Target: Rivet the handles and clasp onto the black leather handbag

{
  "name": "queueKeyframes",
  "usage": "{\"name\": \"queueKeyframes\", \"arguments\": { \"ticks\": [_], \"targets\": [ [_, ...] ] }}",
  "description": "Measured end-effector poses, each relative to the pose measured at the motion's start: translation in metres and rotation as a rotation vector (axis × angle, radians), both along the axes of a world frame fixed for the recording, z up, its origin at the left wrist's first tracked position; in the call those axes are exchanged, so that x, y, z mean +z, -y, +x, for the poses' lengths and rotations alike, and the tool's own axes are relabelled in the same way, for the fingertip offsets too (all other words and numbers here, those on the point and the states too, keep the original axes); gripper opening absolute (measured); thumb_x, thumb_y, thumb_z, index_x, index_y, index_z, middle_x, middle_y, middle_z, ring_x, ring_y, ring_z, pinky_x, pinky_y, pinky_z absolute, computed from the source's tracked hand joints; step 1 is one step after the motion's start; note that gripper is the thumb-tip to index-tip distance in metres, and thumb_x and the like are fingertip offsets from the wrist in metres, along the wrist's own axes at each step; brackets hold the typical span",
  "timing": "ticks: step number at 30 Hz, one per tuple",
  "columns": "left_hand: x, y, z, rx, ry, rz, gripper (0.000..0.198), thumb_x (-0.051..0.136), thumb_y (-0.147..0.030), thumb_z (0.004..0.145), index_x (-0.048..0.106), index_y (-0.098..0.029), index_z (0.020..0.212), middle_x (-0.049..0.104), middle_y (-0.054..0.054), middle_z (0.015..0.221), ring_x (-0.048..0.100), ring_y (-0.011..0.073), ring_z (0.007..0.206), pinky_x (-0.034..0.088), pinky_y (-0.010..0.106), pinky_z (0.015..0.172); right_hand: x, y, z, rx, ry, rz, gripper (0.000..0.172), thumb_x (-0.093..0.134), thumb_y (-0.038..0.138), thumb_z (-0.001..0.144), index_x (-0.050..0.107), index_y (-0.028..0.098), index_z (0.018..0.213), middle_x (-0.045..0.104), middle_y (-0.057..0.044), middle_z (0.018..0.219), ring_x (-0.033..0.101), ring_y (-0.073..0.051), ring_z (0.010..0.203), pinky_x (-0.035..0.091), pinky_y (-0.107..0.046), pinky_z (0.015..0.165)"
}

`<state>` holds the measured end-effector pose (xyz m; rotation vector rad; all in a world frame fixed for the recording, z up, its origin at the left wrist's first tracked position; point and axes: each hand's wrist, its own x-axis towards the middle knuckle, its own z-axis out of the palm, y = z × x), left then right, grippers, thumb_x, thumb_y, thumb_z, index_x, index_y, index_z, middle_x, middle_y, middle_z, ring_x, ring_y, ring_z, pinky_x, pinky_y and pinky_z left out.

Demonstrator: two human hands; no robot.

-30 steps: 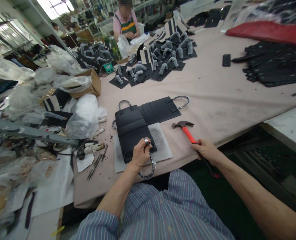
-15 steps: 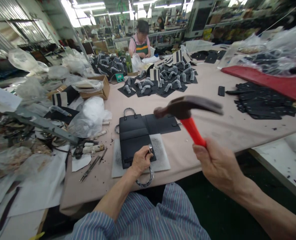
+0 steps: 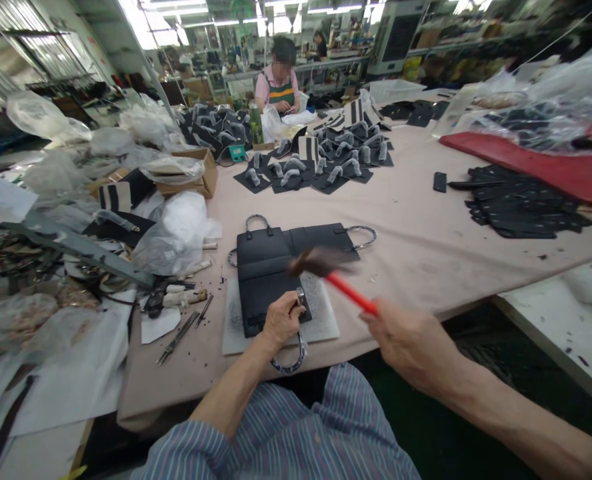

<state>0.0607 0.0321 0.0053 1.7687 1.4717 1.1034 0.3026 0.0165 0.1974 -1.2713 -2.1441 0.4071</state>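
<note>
My left hand [image 3: 282, 319] is closed around a short metal punch [image 3: 301, 295], held upright on the black leather bag panel [image 3: 263, 290] near its handle end. Beneath that panel lies a pale speckled slab [image 3: 329, 313]. A wrapped loop handle [image 3: 291, 365] hangs toward me at the near edge, and another handle [image 3: 363, 235] sticks out at the right. In my right hand [image 3: 399, 330] is a claw hammer [image 3: 349, 291] with a red handle. Its head, blurred by motion, is in the air up and to the right of the punch.
Black pieces with wrapped handles [image 3: 321, 160] are heaped at the back, before a seated co-worker [image 3: 279, 87]. Tweezers [image 3: 179, 338] and small tools lie at left beside plastic bags [image 3: 171, 233]. Flat black strips [image 3: 511, 203] and a red board [image 3: 531, 157] are at right.
The hammer has swung down and to the left, its head nearer the punch. My left hand holds the punch in the same place. The right-hand bag handle has come into view.
</note>
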Motion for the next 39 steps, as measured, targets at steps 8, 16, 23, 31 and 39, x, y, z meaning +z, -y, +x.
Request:
{"name": "queueKeyframes", "arguments": {
  "ticks": [8,16,23,31,39],
  "targets": [
    [0.002,0.001,-0.003,-0.025,0.027,0.010,0.013,0.056,-0.013,0.087,0.063,-0.021,0.094,0.069,0.003,0.099,0.064,0.0154,0.095,0.051,0.028,0.090,-0.065,-0.020,0.046,-0.046,0.244,-0.634,0.040,0.035,0.054,0.099,0.042,0.023,0.074,0.048,0.001,0.060,0.043,-0.014,0.053,0.028,-0.029,0.054],
    [0.009,0.000,-0.003,-0.049,0.002,0.003,0.010,0.056,-0.014,0.088,0.061,-0.021,0.092,0.067,0.004,0.098,0.063,0.0167,0.095,0.051,0.030,0.089,-0.168,-0.055,0.077,-0.299,0.554,-0.387,0.030,0.041,0.037,0.099,0.063,0.016,0.102,0.067,-0.015,0.096,0.064,-0.028,0.085,0.049,-0.039,0.074],
    [0.013,0.000,-0.004,-0.071,-0.003,-0.027,0.011,0.058,-0.016,0.087,0.065,-0.021,0.094,0.070,0.005,0.102,0.065,0.0173,0.098,0.052,0.032,0.091,-0.185,-0.046,-0.029,0.148,0.104,-0.120,0.040,0.053,0.030,0.096,0.058,0.019,0.135,0.057,-0.012,0.142,0.050,-0.029,0.131,0.042,-0.049,0.113],
    [0.016,-0.025,-0.015,0.384,0.756,-0.284,0.030,0.064,-0.048,0.086,0.063,-0.019,0.092,0.072,0.005,0.095,0.074,0.0196,0.091,0.060,0.036,0.084,-0.200,-0.030,-0.054,0.130,0.121,-0.193,0.042,0.056,0.027,0.096,0.061,0.024,0.137,0.051,-0.007,0.152,0.038,-0.033,0.141,0.035,-0.058,0.116],
    [0.049,0.021,-0.119,0.502,-0.239,-0.357,0.029,0.058,-0.045,0.087,0.061,-0.020,0.072,0.061,-0.001,0.064,0.059,0.0152,0.064,0.045,0.029,0.066,-0.199,-0.031,-0.054,0.133,0.074,-0.171,0.042,0.055,0.028,0.096,0.061,0.021,0.137,0.053,-0.008,0.150,0.038,-0.033,0.142,0.038,-0.057,0.115]
  ]
}}
